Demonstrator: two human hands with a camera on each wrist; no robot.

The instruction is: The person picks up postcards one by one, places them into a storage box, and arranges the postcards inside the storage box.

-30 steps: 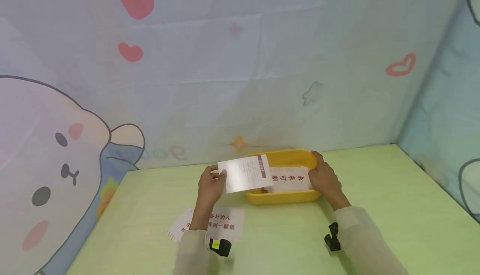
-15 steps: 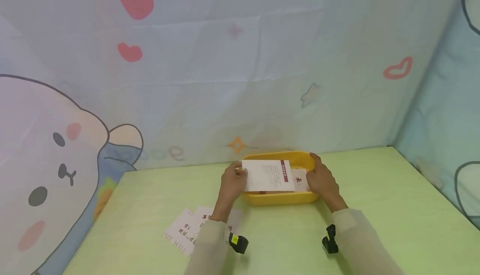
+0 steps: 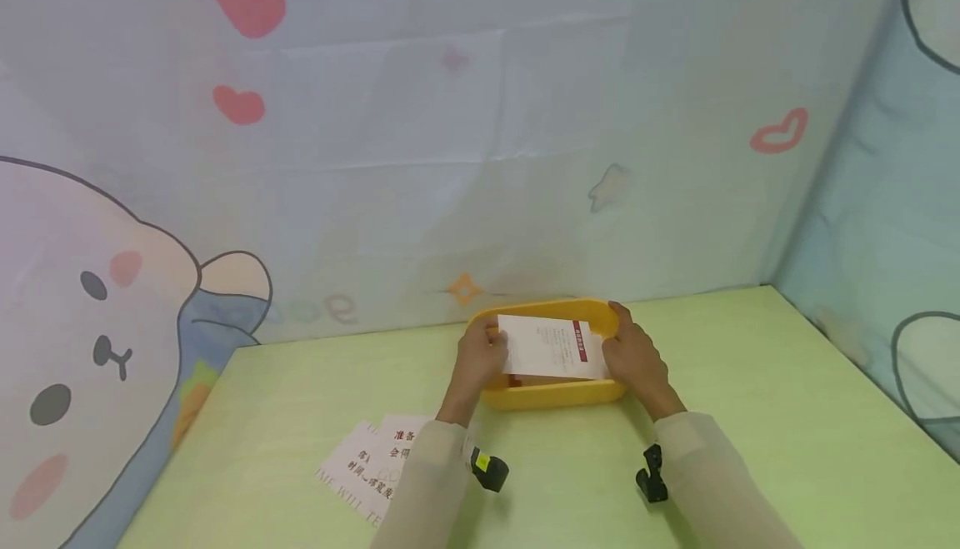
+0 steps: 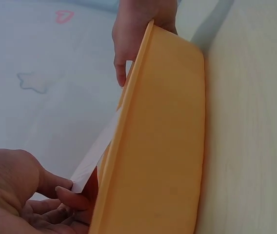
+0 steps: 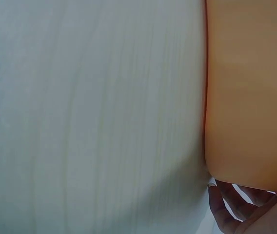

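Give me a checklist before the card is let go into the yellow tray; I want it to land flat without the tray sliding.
1. Card above tray: ok, it lies over the opening.
2. Left hand pinches the card's left edge: ok.
3. Right hand steadies the tray's right end: ok.
4. Tray flat on table: ok.
5. Room in tray under the card: cannot tell, the card hides it.
6. Spare cards apart from tray: ok.
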